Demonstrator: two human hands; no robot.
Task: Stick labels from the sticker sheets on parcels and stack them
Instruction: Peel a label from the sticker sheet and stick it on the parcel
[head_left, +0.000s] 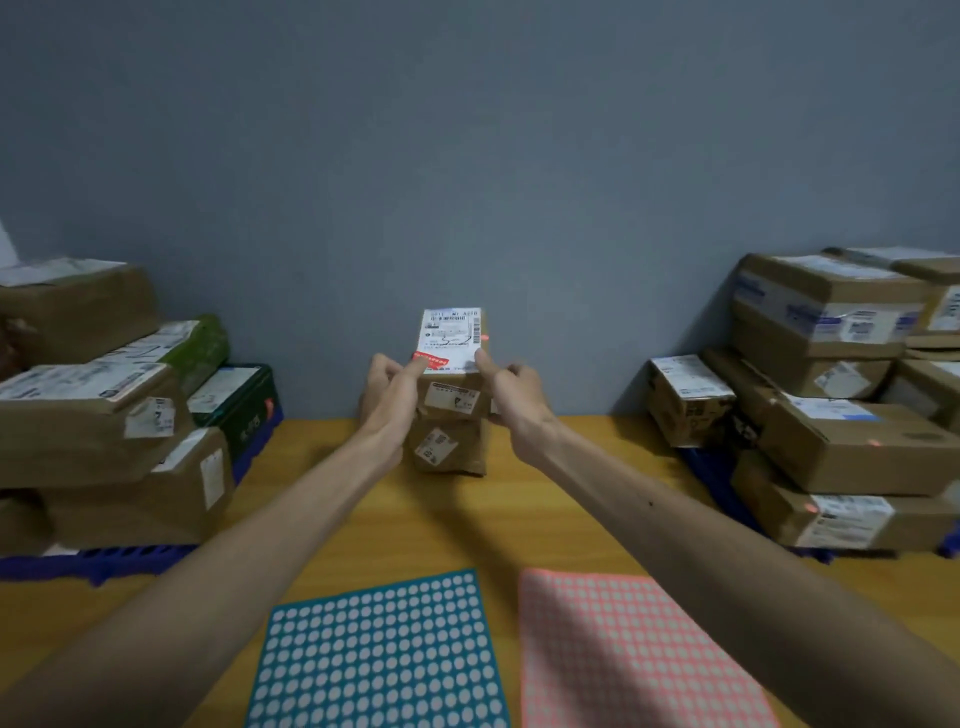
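Parcel (453, 387): boxy brown cardboard, white paper label (449, 332)

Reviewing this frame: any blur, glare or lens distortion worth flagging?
Head view: dim, even light, with no hard shadows or glare. Head view: the wide-angle bend tilts the left stack and right stack inward. Head view: focus is soft overall, so print on the label of the held parcel is unreadable. Head view: the teal sheet and pink sheet look slightly smeared.

Kinda dim and flat, no glare, just faint soft shadows on the table (467, 519). Wall (467, 130) darkens toward the top corners. Fisheye tilts the parcel stacks (841, 441) at both side edges, and everything's slightly soft.
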